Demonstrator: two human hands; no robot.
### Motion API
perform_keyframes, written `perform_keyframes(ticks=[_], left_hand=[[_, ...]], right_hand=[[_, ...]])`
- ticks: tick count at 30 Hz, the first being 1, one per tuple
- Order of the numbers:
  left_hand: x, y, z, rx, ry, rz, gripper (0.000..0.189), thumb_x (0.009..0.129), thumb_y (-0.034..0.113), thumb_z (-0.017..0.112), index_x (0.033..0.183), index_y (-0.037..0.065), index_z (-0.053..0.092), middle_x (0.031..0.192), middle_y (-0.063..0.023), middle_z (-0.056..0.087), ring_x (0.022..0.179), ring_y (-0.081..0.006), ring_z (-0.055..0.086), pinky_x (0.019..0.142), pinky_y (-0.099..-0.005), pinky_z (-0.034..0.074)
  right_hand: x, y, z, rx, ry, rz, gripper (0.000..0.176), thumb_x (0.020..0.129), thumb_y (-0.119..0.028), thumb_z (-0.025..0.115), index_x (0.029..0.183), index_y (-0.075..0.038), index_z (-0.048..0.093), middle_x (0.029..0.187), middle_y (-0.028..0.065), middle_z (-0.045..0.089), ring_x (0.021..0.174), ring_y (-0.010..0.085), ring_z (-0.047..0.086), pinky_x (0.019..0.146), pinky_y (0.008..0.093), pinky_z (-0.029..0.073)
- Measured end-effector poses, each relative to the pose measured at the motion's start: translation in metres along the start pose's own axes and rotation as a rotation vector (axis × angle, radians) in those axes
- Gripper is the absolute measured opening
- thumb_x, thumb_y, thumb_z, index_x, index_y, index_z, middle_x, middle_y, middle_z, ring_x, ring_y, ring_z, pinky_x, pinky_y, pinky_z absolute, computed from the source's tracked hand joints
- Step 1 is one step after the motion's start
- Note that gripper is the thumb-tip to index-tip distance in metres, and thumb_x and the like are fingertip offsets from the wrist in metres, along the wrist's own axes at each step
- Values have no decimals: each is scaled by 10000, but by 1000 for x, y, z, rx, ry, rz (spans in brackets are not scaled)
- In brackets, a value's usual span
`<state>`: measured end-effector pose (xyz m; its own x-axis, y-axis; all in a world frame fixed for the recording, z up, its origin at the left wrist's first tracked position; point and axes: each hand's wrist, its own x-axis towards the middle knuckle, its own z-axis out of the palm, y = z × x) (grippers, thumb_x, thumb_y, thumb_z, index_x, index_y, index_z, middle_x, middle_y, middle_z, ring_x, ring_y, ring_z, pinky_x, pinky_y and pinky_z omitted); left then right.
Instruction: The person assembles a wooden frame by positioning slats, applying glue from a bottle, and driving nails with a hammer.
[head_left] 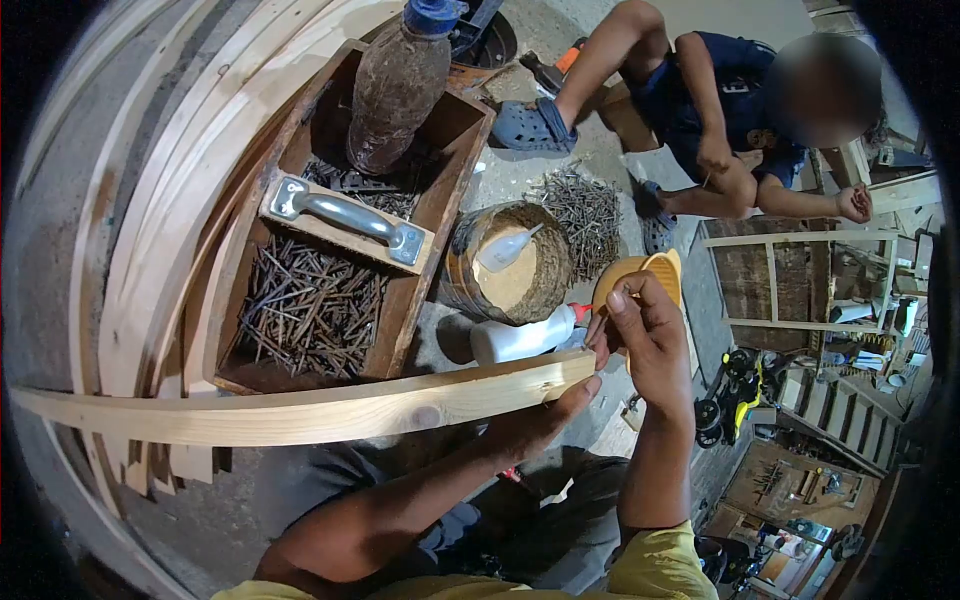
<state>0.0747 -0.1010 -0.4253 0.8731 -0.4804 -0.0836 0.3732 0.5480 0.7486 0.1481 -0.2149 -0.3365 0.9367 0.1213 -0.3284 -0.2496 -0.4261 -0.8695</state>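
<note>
A long pale wooden strip [400, 415] runs across the view from the far left. My left hand [545, 420] grips it from below near its right end. Just beyond that end, my right hand [650, 335] is closed, thumb and fingers pinched together; what they hold is too small to tell. Behind the strip's end lies a white bottle [525, 337] with a red cap. A yellow plastic object [665, 268] sits behind my right hand, partly covered. A round tin [465, 275] holds a small translucent bottle [505, 250].
A wooden toolbox [225, 345] with a metal handle [345, 215] holds many nails [310, 300] and a grimy blue-capped bottle [400, 90]. Loose nails [580, 215] lie on the floor. More strips [150, 230] are at left. Another person [725, 110] sits opposite.
</note>
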Motion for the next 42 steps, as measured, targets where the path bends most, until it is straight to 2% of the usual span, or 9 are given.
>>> perform_keyframes(ticks=[9, 11, 18, 21, 27, 29, 31, 36, 42], left_hand=[[-2, -12, -4, 52, 59, -117, 491, 919, 357, 570, 1303, 67, 471, 1248, -109, 540, 1163, -229, 513, 1008, -385, 396], [1, -19, -1, 5, 144, 36, 438, 914, 337, 583, 1246, 59, 518, 1195, -107, 570, 1120, -224, 541, 976, -380, 417], [-7, -19, 1, -62, 172, -28, 474, 907, 375, 626, 1231, 39, 543, 1113, -131, 619, 1038, -237, 598, 912, -369, 464], [-5, -36, 2, 115, 180, 140, 498, 910, 407, 636, 1215, 21, 558, 1108, -146, 628, 1005, -243, 619, 875, -369, 486], [-10, -9, 3, 53, 205, -201, 474, 929, 407, 620, 1190, 13, 579, 1108, -146, 637, 995, -245, 624, 870, -368, 491], [-10, -7, 3, -6, 201, -14, 462, 936, 403, 609, 1183, 13, 584, 1104, -146, 637, 1005, -241, 615, 894, -367, 479], [-9, -14, 3, -10, 191, -9, 438, 933, 385, 612, 1193, 33, 586, 1116, -136, 636, 1028, -234, 600, 933, -370, 456], [-6, -23, 1, -25, 206, -13, 373, 941, 326, 607, 1183, 43, 616, 1134, -110, 642, 1093, -209, 590, 965, -367, 445], [-2, -34, 3, -24, 319, 240, 232, 947, 170, 630, 1119, 15, 621, 1060, -58, 667, 997, -143, 631, 875, -298, 503]], right_hand=[[8, -5, 1, -77, -84, 21, 178, 1017, -173, 521, 947, -10, 504, 664, 49, 588, 520, 82, 511, 479, 225, 402], [10, -6, 1, -74, -94, 33, 179, 1015, -169, 524, 941, -7, 508, 652, 42, 578, 518, 79, 508, 476, 225, 398], [17, -2, -1, -164, -204, 34, 175, 999, -155, 559, 912, -7, 522, 631, 11, 557, 499, 59, 492, 458, 211, 380], [21, 2, -3, -88, -270, 99, 172, 999, -152, 558, 910, -8, 524, 634, 6, 553, 503, 53, 491, 456, 210, 376], [25, -1, -3, -61, -366, 145, 171, 1001, -149, 551, 905, -8, 543, 642, -10, 544, 521, 47, 488, 466, 206, 367], [23, -9, -5, -101, -366, 118, 171, 1000, -151, 552, 907, -8, 554, 643, -15, 543, 525, 44, 488, 470, 207, 368], [24, -7, -8, -199, -344, 53, 163, 993, -155, 564, 914, -14, 583, 649, -21, 550, 534, 40, 492, 477, 210, 372], [23, 1, -8, -106, -335, 154, 165, 961, -155, 615, 860, -26, 598, 661, -19, 570, 542, 49, 523, 487, 207, 388], [13, -1, -6, -147, -332, 183, 155, 921, -160, 670, 865, -20, 632, 663, -15, 585, 556, 57, 539, 509, 206, 409]])
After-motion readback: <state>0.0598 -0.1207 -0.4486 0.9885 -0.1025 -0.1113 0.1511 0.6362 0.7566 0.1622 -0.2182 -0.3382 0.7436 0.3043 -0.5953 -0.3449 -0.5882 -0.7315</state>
